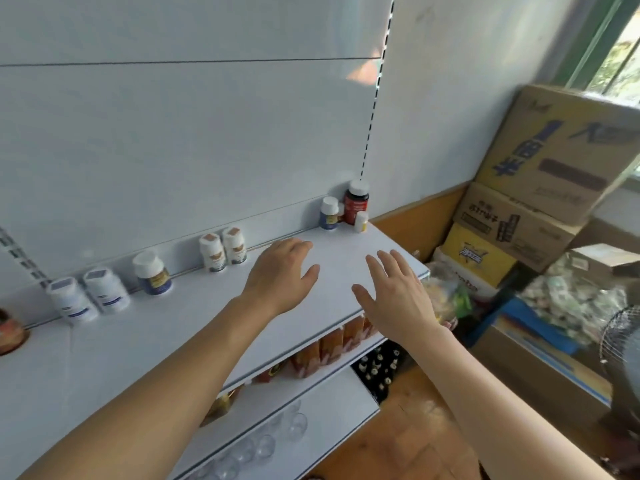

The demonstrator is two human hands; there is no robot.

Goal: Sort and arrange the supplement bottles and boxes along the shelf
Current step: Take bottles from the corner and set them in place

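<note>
Empty hands point(341, 287) over shelf point(145, 334)

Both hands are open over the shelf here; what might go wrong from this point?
The small white yellow-labelled bottle stands near the white shelf end, so a reaching right hand could knock it off. The left hand might topple the two close-set white orange-labelled bottles.

Two bare forearms, no sleeves or jewellery.
</note>
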